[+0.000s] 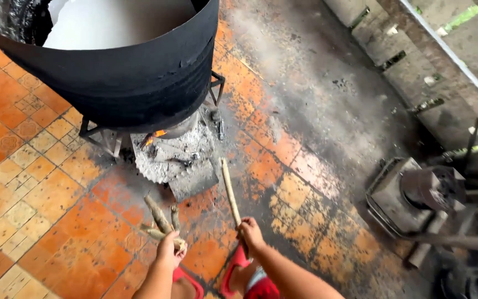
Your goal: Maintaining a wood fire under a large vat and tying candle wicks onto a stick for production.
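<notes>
Two bare hands carry firewood toward a low fire on a tiled floor. The left hand (170, 250) is closed around a small bundle of sticks (161, 220), which looks like three or four short pieces fanning upward from the fist; the exact count is hard to tell where they overlap. The right hand (250, 235) is wrapped tight on one long stick (229, 191), whose far tip points at the ash heap (167, 158) under a large black pot (123, 77).

One pot stands on one metal stand (103, 135), its pale contents showing inside the rim. One small orange flame (156, 134) glows at the edge of the ash, just below the pot's base. A flat grey slab (193, 180) lies against the ash, near the long stick's tip.

Judging by the scene, the fire is lit but burning low, and none of the wood in hand has reached it: both loads are held clear of the ash, the long stick closest. Feeding appears just about to start.

Two red sandals (233, 274) show at the bottom edge. One grey blower-like machine (416, 194) sits well apart on the soot-darkened floor (327, 99) to the right.
</notes>
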